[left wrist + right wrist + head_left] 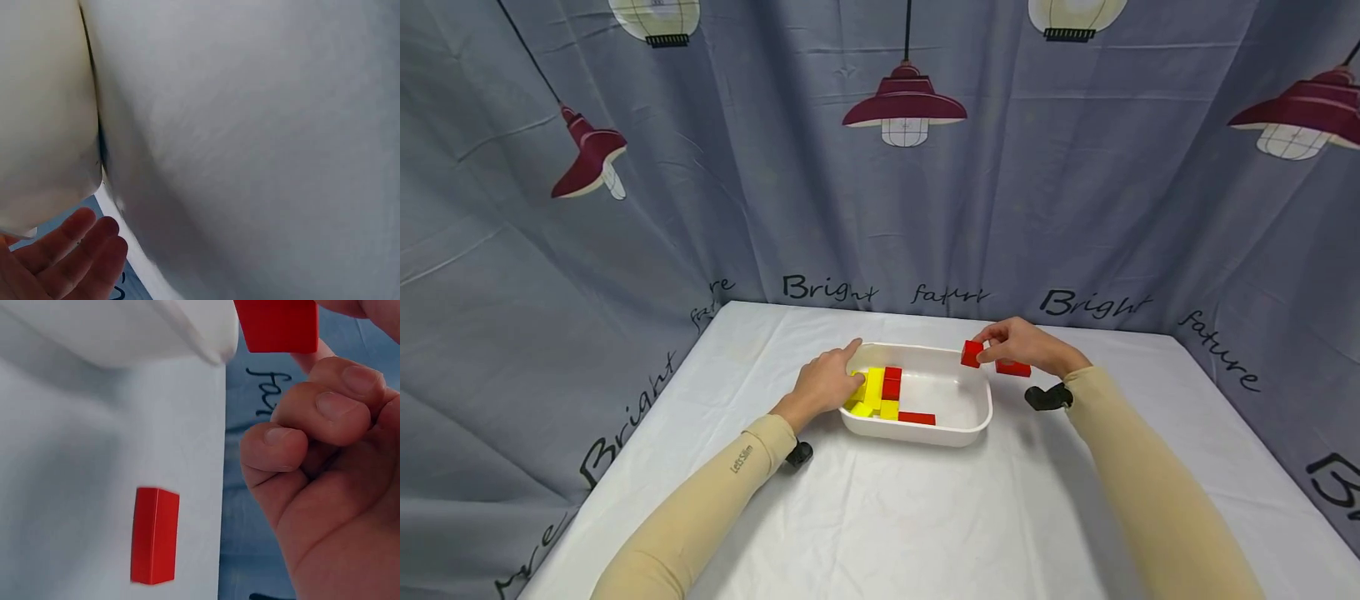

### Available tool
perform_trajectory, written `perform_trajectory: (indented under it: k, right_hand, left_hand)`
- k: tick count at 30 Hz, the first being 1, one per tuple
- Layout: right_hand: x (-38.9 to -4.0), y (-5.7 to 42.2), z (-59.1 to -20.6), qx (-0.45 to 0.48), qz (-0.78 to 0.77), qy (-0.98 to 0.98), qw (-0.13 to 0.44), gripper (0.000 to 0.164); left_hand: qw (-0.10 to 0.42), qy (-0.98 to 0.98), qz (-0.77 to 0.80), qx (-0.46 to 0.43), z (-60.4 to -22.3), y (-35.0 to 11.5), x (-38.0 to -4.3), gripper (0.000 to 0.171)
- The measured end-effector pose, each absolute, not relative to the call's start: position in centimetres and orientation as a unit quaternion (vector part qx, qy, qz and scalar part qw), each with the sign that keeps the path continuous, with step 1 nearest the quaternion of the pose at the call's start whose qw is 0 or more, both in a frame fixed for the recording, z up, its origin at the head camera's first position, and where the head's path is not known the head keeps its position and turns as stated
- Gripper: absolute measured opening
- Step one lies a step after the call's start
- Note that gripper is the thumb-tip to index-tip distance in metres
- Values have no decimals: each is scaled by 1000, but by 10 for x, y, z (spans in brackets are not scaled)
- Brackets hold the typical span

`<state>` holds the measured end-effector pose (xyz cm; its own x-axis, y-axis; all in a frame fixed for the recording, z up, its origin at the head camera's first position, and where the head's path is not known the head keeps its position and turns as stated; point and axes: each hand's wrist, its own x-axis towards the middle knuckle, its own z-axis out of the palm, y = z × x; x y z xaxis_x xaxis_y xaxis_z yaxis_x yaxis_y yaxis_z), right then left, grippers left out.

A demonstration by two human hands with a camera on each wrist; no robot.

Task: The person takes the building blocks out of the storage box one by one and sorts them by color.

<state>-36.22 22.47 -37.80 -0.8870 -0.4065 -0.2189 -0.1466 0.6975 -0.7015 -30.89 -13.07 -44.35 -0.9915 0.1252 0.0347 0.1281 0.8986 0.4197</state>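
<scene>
My left hand (823, 382) holds the left end of a white rectangular tray (917, 430), thumb over the rim inside, index finger along the far left corner. Its other fingers (80, 256) show beside the tray's outside in the left wrist view. Between thumb and fingertips, my right hand (1026, 343) pinches a red block (972, 353) above the tray's right rim. Beneath that hand, another red block (155, 536) lies on the table. Several yellow blocks (876, 383) fill the tray's left end, with red blocks (892, 383) beside them and a flat red block (917, 418) along the near wall.
A white cloth covers the table (880, 508). Behind it hangs a grey-blue curtain (775, 183) printed with lamps and lettering. Dark wrist devices (1048, 397) sit below both wrists.
</scene>
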Motion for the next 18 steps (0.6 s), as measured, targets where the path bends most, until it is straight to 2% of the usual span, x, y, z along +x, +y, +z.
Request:
perform_trajectory:
  k: [8, 18]
  right_hand:
    - [-362, 245, -380, -132, -365, 909, 155, 46]
    - [-359, 266, -386, -112, -378, 907, 151, 51]
  left_hand:
    - [8, -977, -208, -47, -443, -127, -308, 66]
    - [14, -982, -179, -52, -443, -127, -306, 60]
